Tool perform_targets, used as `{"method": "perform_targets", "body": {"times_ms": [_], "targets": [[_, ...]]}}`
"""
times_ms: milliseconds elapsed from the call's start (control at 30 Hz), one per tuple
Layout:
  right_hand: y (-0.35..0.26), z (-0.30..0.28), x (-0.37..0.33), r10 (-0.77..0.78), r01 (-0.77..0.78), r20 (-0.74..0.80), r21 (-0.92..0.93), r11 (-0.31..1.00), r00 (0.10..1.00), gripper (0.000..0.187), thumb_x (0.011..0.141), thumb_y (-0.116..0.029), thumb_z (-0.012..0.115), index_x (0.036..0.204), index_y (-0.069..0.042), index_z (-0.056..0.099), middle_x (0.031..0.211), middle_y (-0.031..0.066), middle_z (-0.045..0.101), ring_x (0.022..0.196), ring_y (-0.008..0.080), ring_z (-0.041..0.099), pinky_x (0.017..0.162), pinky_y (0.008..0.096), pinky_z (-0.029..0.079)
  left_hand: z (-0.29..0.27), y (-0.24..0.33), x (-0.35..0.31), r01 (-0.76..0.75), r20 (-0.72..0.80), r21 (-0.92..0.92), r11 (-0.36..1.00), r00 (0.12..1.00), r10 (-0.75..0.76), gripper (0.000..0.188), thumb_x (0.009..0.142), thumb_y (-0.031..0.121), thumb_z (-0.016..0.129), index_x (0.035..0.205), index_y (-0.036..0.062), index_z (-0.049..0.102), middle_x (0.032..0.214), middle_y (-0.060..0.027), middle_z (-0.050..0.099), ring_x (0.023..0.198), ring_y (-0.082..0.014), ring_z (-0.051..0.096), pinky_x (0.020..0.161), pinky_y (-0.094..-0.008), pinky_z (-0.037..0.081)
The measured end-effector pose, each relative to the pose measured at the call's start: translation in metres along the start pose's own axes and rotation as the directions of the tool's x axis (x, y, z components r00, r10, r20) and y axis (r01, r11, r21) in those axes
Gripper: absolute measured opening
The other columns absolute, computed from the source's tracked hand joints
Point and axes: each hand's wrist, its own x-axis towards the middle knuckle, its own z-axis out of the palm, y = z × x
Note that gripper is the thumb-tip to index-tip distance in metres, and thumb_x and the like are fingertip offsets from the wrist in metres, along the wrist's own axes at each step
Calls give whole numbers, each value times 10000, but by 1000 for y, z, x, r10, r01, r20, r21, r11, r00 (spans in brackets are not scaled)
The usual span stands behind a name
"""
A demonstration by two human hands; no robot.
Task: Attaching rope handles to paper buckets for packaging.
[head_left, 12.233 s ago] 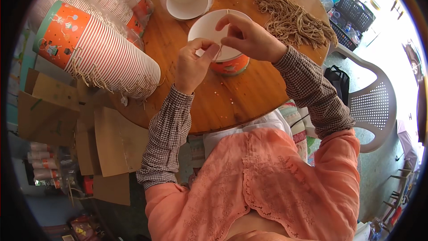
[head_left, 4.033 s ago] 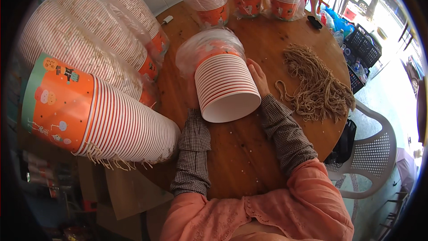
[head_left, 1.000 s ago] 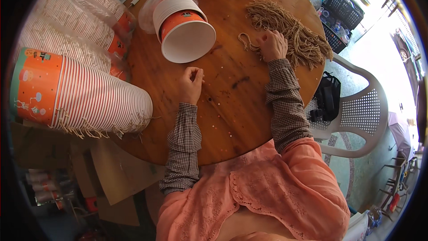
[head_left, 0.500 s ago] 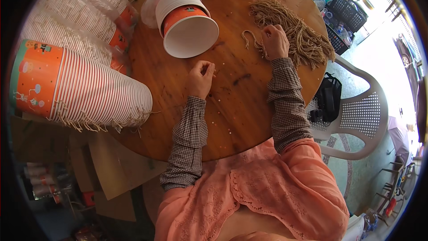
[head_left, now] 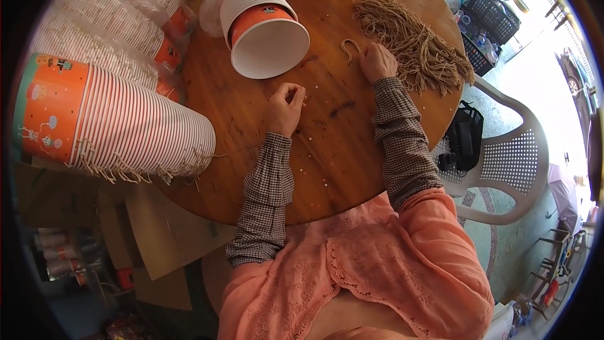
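Head view: two hands work above one round wooden table (head_left: 343, 170). One paper tub (head_left: 270, 49) lies tilted, white mouth facing the person, at the front of one plastic-wrapped tub stack (head_left: 250, 1). At the left leans one long unwrapped stack (head_left: 145, 123) trailing cord ends, with three bagged stacks (head_left: 110, 16) behind it. One pile of twisted cords (head_left: 415, 41) sits on the right.

The left hand (head_left: 286, 106) is bent inward below the tub, thumb and fingertips together; any pinched item is too small to tell. The right hand (head_left: 379, 63) reaches forward, palm down, fingers curled at the pile's near-left edge; its grip is hidden.
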Motion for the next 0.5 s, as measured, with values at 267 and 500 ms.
{"method": "perform_targets", "body": {"times_ms": [267, 500], "targets": [[-2, -32, 4, 11, -54, 67, 683, 728, 998, 197, 830, -190, 644, 869, 3, 651, 792, 91, 670, 681, 181, 620, 606, 316, 485, -2, -5, 0, -6, -25, -14, 1000, 1000, 6, 196, 913, 195, 604, 919, -1, 594, 766, -43, 654, 635, -100, 619, 600, -245, 506], [1, -54, 3, -138, -250, 390, 784, 568, 910, 179, 865, -164, 621, 888, 13, 632, 698, 17, 606, 578, 59, 526, 501, 221, 429, 31, 15, 3, -143, 26, -159, 977, 988, 149, 211, 904, 166, 603, 1034, -1, 602, 813, -53, 659, 675, -113, 640, 626, -252, 520]]}}
